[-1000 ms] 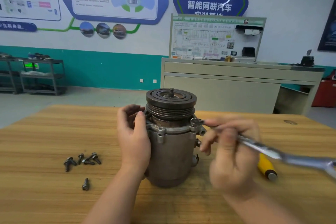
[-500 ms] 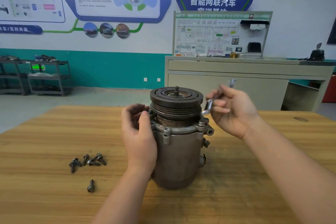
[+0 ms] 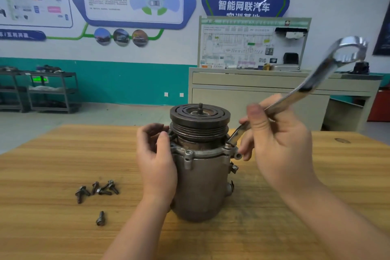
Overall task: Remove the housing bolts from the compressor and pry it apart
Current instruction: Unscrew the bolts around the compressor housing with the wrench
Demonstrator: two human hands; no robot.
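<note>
Mid-task: compressor point(image 3: 200, 167) upright on bench point(image 3: 316, 207), six loose bolts point(image 3: 99, 191) left of it, my left hand point(image 3: 157, 162) gripping its flange, right hand point(image 3: 276, 143) gripping wrench point(image 3: 306, 88) on a right-flange bolt; prying undone.

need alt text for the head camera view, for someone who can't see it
A person's left hand steadies an upright compressor on a wooden table while the right hand holds a wrench, its lower end at a bolt on the housing flange. Five removed bolts lie on the table to the left.
</note>
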